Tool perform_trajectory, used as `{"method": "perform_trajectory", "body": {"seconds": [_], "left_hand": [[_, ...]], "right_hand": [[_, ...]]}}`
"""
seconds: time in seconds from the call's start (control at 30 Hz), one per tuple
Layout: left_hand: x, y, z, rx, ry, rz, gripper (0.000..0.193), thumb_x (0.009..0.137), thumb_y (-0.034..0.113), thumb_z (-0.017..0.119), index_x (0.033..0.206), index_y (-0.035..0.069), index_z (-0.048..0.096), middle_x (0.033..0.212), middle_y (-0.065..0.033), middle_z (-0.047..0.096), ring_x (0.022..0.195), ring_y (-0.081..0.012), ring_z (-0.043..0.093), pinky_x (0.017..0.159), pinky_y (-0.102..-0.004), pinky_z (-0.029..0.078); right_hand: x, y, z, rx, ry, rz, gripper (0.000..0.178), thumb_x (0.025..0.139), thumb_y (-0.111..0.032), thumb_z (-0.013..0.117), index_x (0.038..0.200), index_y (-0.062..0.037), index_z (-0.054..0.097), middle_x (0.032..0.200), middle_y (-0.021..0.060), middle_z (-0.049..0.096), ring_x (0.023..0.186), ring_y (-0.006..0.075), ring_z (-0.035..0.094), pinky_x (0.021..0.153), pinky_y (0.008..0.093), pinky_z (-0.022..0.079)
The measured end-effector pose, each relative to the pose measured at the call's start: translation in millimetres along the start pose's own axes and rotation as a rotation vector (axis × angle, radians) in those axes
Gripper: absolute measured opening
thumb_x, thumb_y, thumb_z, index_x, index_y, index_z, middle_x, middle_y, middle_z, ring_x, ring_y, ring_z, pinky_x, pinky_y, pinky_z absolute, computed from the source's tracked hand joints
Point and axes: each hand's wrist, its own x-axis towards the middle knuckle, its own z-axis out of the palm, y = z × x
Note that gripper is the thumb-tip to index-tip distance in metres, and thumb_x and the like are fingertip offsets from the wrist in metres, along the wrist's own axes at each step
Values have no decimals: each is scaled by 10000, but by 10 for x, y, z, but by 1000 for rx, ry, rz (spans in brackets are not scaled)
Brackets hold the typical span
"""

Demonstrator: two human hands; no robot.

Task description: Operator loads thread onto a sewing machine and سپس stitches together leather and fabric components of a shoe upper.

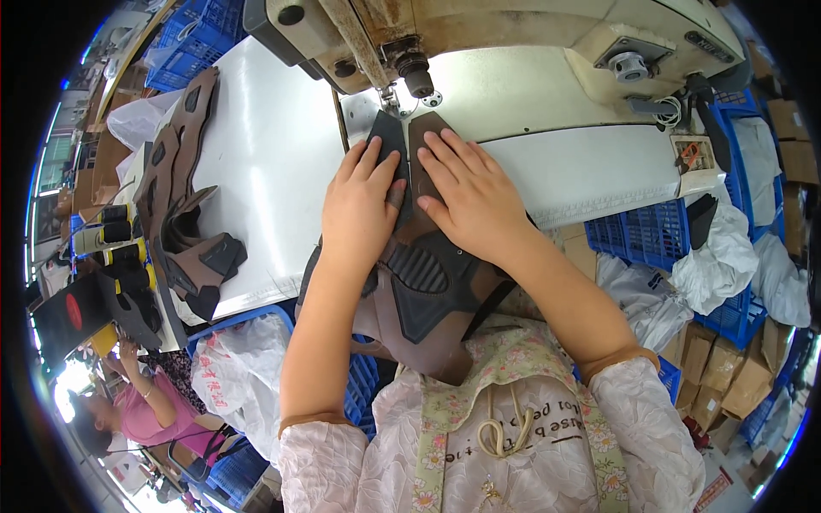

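Observation:
Both my hands rest on a brown and black piece (432, 278) that looks like a shoe upper, with a ribbed black pad in its middle. Its two pointed ends, one black and one brown, reach toward the needle and presser foot (390, 101) of a sewing machine (505, 34). My left hand (361, 192) lies flat on the black end, fingers stretched out. On the brown end, my right hand (469, 192) presses down with its fingers extended. The lower part of the piece hangs over the table edge against my apron (479, 368).
Similar brown and black pieces (184, 171) lie stacked on the white table (265, 154) at left. Thread spools (120, 232) stand beyond them. Blue crates (641, 232) and plastic bags (239, 368) flank me. Another person (158, 402) sits at lower left.

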Motion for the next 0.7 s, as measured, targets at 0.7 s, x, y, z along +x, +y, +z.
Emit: {"method": "perform_trajectory", "body": {"seconds": [0.7], "left_hand": [[42, -173, 81, -30, -29, 117, 452, 884, 129, 601, 1329, 77, 544, 1440, -153, 456, 1337, -331, 413, 1090, -441, 359]], "right_hand": [[121, 28, 32, 44, -40, -34, 528, 872, -290, 608, 1294, 16, 527, 1404, 174, 480, 1348, 310, 401, 1120, 443, 313]]}}
